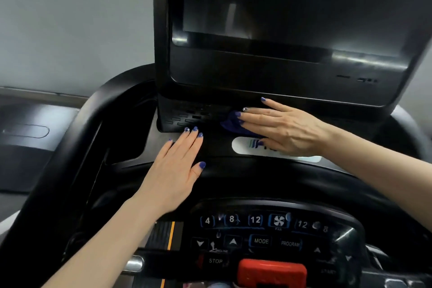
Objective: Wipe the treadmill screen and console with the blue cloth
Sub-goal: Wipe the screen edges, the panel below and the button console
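**Black console, blue cloth, blue nails**

The treadmill screen (268, 7) is black and glossy, with pale grey-white glare streaks along its lower edge. The console (131, 128) is black too, with rows of short slotted vents below the screen. The cloth (231, 124) is deep blue. The nails on the left hand (174, 175) and right hand (287, 127) are painted dark blue. A white oval logo patch (243, 146) carries blue-green stripes. The keypad (257, 236) shows white figures outlined in blue. The safety key (272, 272) is red. The wall (70, 18) is grey.
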Tool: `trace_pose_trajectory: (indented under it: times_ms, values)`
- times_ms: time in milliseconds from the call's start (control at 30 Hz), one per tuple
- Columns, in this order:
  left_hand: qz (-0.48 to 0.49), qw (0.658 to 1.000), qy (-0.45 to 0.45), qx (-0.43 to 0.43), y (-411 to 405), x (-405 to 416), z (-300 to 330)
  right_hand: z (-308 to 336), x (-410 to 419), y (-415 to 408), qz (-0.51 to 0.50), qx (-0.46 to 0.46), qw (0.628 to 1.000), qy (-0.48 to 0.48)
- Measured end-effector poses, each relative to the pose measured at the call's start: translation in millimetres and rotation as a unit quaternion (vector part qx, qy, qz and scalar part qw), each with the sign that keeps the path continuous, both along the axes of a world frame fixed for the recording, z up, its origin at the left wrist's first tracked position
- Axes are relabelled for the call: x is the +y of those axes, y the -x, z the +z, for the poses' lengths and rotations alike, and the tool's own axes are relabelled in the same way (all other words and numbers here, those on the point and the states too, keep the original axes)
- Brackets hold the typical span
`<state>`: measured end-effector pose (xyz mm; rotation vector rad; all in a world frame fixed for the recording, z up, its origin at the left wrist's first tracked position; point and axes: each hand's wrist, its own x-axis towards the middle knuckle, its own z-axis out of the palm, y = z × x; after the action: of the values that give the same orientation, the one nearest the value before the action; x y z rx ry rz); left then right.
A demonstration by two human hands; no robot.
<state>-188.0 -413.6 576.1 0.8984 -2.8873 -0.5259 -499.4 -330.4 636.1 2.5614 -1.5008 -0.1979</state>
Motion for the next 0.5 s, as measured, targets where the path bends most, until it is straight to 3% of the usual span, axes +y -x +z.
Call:
trace_pose_trajectory:
  times_ms: [100,233,500]
  values:
    - [-0.040,0.999,-0.012,0.026,12,-1,8,-2,17,8,-0.026,-0.046,0.998,-0.018]
    - [-0.073,0.997,-0.033,0.021,40,4,12,-1,22,12,-0.052,-0.042,0.996,-0.052]
    - [-0.075,0.997,0.004,-0.001,43,5,4,-6,34,48,0.029,-0.015,0.999,0.042]
